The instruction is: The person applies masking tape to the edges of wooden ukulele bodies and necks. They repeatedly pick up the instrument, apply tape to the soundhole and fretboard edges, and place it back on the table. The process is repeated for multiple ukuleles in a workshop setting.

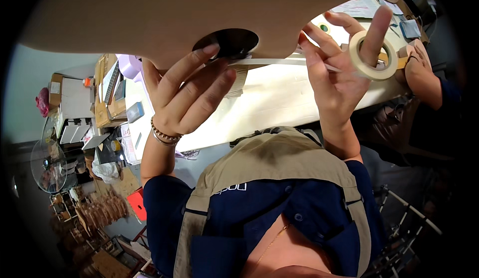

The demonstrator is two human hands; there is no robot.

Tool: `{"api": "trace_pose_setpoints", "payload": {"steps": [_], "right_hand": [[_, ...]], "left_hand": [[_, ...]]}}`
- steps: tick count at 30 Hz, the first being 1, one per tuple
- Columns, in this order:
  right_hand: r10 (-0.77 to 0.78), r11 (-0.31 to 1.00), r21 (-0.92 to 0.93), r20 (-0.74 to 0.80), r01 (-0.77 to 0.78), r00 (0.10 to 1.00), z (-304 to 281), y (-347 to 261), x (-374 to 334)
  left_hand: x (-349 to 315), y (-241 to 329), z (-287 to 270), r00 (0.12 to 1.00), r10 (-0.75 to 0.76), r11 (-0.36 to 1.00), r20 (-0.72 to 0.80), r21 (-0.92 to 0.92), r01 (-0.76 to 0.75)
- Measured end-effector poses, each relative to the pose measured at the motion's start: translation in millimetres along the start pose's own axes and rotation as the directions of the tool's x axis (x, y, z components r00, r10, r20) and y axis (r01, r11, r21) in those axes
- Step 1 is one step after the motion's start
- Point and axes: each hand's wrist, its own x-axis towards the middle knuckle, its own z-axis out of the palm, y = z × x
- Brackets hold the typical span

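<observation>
A large smooth tan body point(149, 13) with a curved outline, like a guitar's, fills the top of the view. A round dark hole point(234, 41) opens in it. My left hand point(187, 96) has its fingers stretched apart, with fingertips at the hole's lower rim and the thumb by the body's edge. My right hand point(342, 73) carries a roll of cream masking tape point(355, 53), hung on a raised finger. A narrow strip of tape point(284, 62) runs from near my left fingertips to my right hand, along the body's lower edge.
A white worktable point(279, 98) lies beneath. Cardboard boxes point(106, 91) and a lilac object point(128, 67) stand at left, near a fan point(48, 165) and racked wooden pieces point(107, 205). On the right, another person's arm point(424, 78) reaches to the table.
</observation>
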Motion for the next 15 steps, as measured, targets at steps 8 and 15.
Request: {"api": "trace_pose_setpoints", "payload": {"steps": [8,15], "right_hand": [[-0.202,0.921,-0.350,-0.052,0.172,0.978,-10,-3,16],[-0.060,0.912,-0.408,-0.055,0.032,0.997,-12,-8,14]], "left_hand": [[8,17,1,0.992,-0.127,0.991,0.012,0.037,0.127],[7,18,5,0.995,-0.092,0.996,-0.048,0.013,0.092]]}}
